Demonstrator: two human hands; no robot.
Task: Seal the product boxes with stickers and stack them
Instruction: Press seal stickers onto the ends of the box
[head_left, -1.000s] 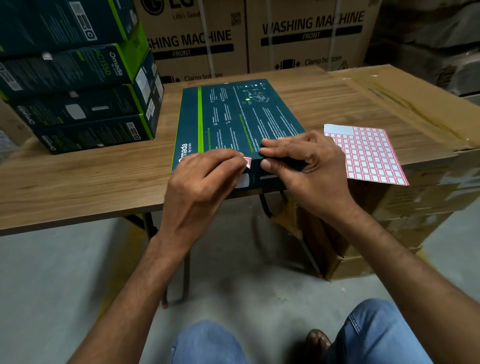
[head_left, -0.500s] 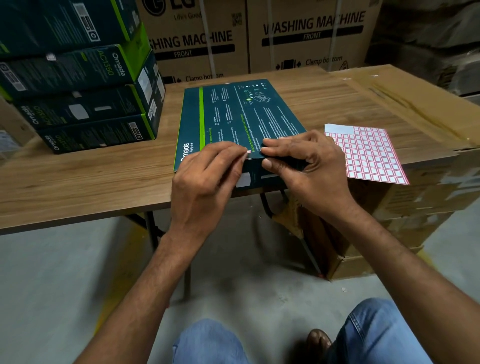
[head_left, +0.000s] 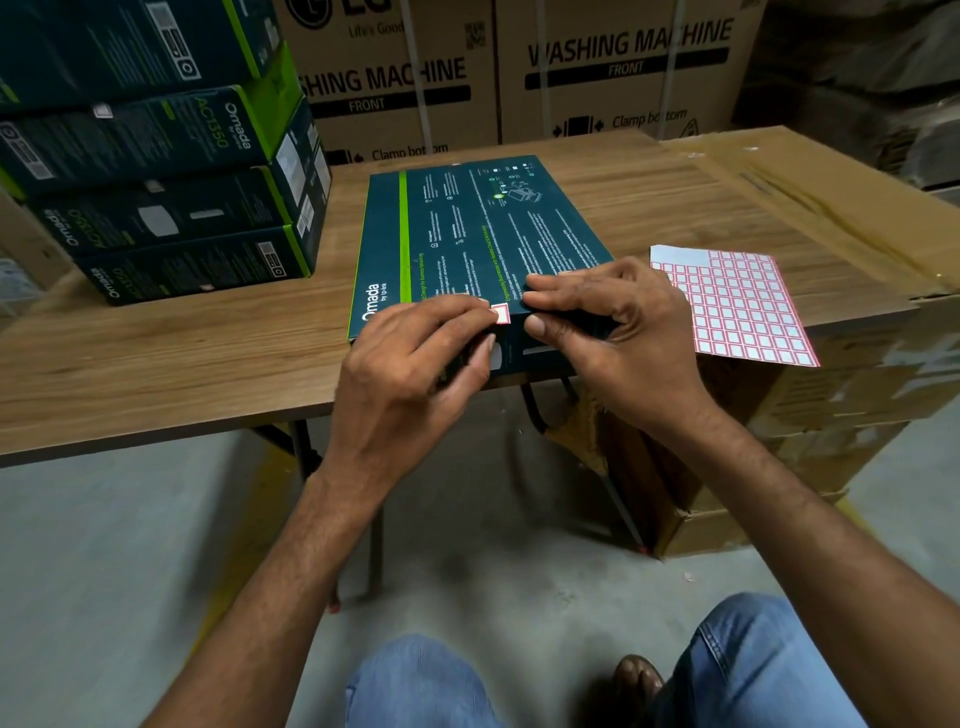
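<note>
Matt cardboard box (head_left: 478, 244) on a smooth wood-grain table (head_left: 156, 358), beside paper sticker sheet (head_left: 737, 306).

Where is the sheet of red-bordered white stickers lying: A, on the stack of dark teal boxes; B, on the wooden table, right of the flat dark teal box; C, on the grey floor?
B: the sheet of red-bordered stickers rests on the wooden table, right of the flat dark teal box.
</note>
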